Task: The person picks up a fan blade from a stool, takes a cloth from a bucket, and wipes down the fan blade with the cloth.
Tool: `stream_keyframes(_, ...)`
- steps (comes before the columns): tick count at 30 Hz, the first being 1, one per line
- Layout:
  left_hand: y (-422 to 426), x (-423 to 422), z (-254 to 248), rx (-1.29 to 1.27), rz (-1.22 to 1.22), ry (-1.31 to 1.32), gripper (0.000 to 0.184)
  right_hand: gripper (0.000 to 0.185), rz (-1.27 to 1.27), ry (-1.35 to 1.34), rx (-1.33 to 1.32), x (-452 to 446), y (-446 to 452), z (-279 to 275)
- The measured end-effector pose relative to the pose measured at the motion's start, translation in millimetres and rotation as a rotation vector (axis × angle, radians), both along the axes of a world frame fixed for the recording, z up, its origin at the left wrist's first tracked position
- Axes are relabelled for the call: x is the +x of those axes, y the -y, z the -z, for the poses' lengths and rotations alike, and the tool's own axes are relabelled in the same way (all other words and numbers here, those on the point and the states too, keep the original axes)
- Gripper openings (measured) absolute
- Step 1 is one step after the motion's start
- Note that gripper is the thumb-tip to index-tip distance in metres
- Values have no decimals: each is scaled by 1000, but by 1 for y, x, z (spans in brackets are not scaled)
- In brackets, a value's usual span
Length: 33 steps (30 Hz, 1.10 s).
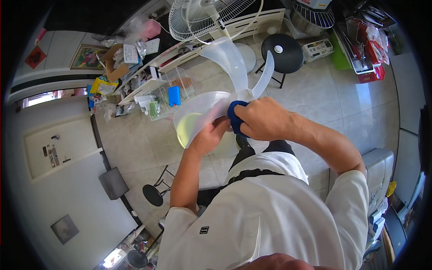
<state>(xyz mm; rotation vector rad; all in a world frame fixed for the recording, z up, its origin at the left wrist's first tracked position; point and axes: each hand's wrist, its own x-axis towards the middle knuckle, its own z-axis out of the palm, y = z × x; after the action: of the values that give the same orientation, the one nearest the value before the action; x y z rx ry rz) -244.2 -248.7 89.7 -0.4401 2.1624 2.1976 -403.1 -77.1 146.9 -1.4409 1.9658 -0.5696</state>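
Translucent fan blades point(231, 63) joined at a hub are held up in front of my body. My left hand point(207, 137) is closed on the edge of the left blade, near the hub. A dark blue cloth point(235, 118) is bunched in my right hand point(265, 120), whose fingers are curled around it and press it against the blade by the hub. Below the left blade is a yellow-green basin point(183, 130), partly seen through the plastic.
A fan with a white wire cage point(198, 20) stands ahead near a low cabinet. A round black stool point(282, 56) bears a small white part. A wire cage point(157, 105) with a blue box point(174, 96) sits left. A folding stool point(153, 195) is at lower left.
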Motion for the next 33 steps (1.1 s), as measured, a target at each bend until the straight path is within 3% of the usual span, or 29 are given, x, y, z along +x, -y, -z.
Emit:
stream_keyframes(1,-1,-2,0,1,-2,-1,49,21,-2,-1,1,0,-1,2)
stream_keyframes(3,-1,-5,-1,7,19,-85,53,22,142,245,-129,1,-3,11)
stream_keyframes(7,10,-3,15,-24,24,-20,47,22,200,265,-152,2,-7,20)
stream_keyframes(9,35,-6,19,7,3,258,40,20,185,502,-246,-5,-16,21)
stream_keyframes(10,40,-4,17,5,0,258,40,20,181,503,-248,-7,-20,25)
stream_keyframes(12,47,2,12,9,-104,115,37,19,360,682,-196,-8,-29,33)
stream_keyframes(13,48,4,11,20,-169,76,31,23,446,899,-146,-10,-35,27)
stream_keyframes(14,49,5,8,9,-177,79,31,23,434,906,-152,-12,-40,33)
stream_keyframes(16,50,9,1,56,-165,24,36,30,379,875,-454,-15,-48,46)
stream_keyframes(20,46,15,5,133,-231,-64,42,35,428,997,-572,-13,-59,39)
stream_keyframes(26,38,13,-6,188,-293,-194,45,40,480,1302,-442,-4,-63,17)
stream_keyframes(27,39,14,-5,123,-238,-186,44,40,480,1302,-442,-2,-58,17)
stream_keyframes(29,38,13,-5,60,-178,-179,43,34,332,733,-481,2,-49,20)
stream_keyframes(30,36,12,-5,70,-157,-161,41,34,335,730,-481,4,-43,20)
stream_keyframes(32,29,8,-6,86,-128,-146,40,26,221,372,-554,7,-32,18)
stream_keyframes(33,26,6,-6,100,-121,-157,38,24,209,358,-551,10,-25,8)
